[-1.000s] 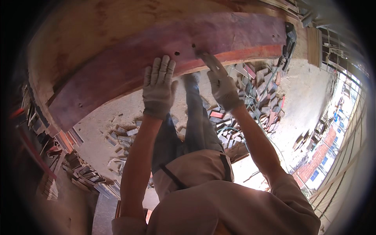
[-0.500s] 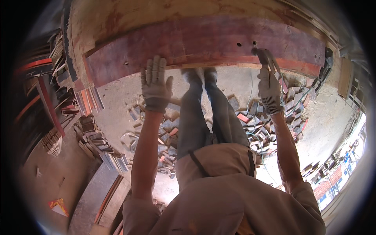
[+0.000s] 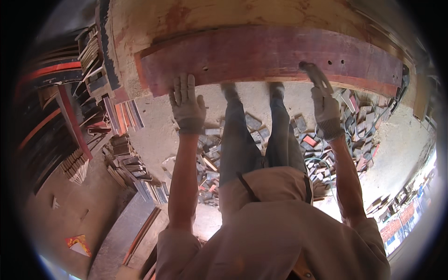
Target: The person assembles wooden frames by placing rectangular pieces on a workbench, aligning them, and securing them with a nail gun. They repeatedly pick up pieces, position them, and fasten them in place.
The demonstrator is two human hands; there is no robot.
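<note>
A long reddish-brown board with several small holes lies along the near edge of a wide, worn work surface. My left hand, in a pale work glove with a dark cuff, is stretched flat, and its fingertips reach the board's near edge below a hole. My right hand, gloved too, is closed around a hammer. Motion smears the hammer; its dark head appears over the board, left of two holes. I cannot tell whether it touches the wood.
Many wood offcuts lie on the floor around my legs. Stacked wood strips and leaning panels crowd the left side. A thin hose runs among the offcuts at right. A dark fixture stands at the board's right end.
The view has shifted, and the board now appears farther right relative to my hands. The hammer head has gone from beside the two holes to left of them. My left hand stays flat.
</note>
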